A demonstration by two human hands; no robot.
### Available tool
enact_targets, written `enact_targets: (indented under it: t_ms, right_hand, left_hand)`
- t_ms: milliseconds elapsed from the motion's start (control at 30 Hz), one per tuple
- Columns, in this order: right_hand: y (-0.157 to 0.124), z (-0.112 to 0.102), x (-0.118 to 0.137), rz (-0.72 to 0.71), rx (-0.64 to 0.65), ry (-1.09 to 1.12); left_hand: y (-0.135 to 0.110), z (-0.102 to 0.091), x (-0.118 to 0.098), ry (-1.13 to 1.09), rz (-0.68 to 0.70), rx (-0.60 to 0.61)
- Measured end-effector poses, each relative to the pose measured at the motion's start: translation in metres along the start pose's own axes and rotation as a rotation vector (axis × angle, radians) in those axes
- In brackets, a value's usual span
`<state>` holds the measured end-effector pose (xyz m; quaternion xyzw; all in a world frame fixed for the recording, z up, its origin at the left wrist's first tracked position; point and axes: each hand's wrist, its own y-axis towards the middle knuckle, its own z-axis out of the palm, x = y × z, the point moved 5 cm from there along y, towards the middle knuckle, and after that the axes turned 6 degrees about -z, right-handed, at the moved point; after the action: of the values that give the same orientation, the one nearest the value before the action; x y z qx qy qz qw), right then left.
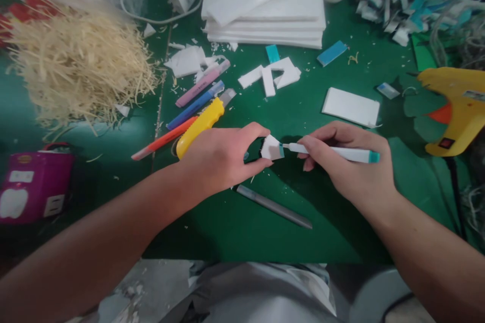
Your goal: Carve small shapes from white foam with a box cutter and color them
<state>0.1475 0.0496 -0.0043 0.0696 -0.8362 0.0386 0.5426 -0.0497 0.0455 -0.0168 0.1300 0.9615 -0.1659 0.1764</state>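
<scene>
Between the thumb and fingers of my left hand (220, 157) is a small white foam piece (270, 147) with a teal strip along its right edge. My right hand (352, 161) grips a white marker (350, 154) with a teal end, and its tip meets the teal edge of the piece. Just left of my left hand lie a yellow utility knife (200, 128), an orange marker (166, 137), a blue marker (195, 105) and a pink marker (202, 83). Below the hands rests a grey pen-like stick (275, 207).
White foam sheets (265, 10) are stacked at the back, with foam offcuts (269, 75) in front. A white block (350, 107) lies beyond my right hand. At right stands a yellow glue gun (454, 106); at left are shredded straw (83, 65) and a purple box (36, 186).
</scene>
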Motion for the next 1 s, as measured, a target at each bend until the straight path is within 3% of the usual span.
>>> enact_targets:
  t_ms: [467, 800, 1000]
  right_hand:
    - [-0.0033, -0.0042, -0.0036, -0.001, 0.024, -0.091]
    - [-0.0042, -0.0035, -0.0056, 0.030, 0.023, -0.087]
    - [0.0004, 0.0024, 0.0017, -0.035, -0.036, 0.060]
  left_hand:
    - [-0.0040, -0.0004, 0.0011, -0.018, 0.131, -0.163]
    - [-0.0027, -0.0012, 0.0012, 0.003, 0.106, -0.129]
    - [-0.0026, -0.0006, 0.0012, -0.007, 0.090, -0.123]
